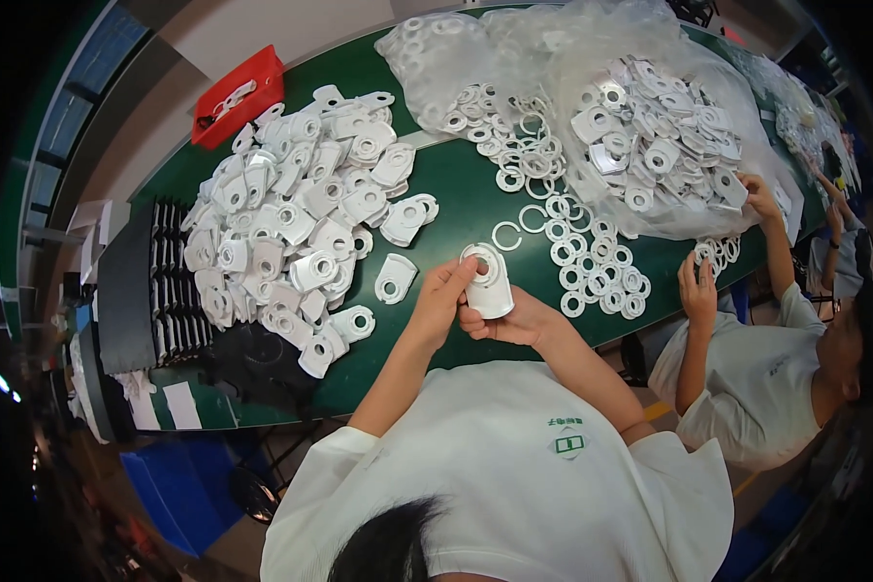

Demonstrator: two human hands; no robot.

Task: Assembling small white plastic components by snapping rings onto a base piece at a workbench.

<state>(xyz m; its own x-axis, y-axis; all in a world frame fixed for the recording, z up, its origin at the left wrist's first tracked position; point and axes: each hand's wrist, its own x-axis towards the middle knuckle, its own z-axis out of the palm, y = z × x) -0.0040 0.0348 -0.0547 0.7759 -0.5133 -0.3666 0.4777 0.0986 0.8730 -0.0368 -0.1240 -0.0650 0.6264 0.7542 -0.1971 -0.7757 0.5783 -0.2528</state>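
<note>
A white plastic plate with a rounded end and a ringed hole [492, 294] is held upright between my two hands, above the near edge of the table. My left hand [442, 299] pinches its left side close to the hole. My right hand [510, 320] wraps round its lower right part from behind, so some fingers are hidden. Just beyond it lies a thin open white ring [506, 236] on the green table. To the left of my left hand, a similar single white plate [395, 278] lies flat, beside a large heap of such plates [291, 218].
Flat white rings [597, 267] spread right of my hands. Behind them, clear plastic bags [572, 58] hold more white parts [650, 136]. A red bin [241, 95] stands far left, near stacked black trays [170, 281]. At right, a co-worker's hands [696, 286] reach toward the parts.
</note>
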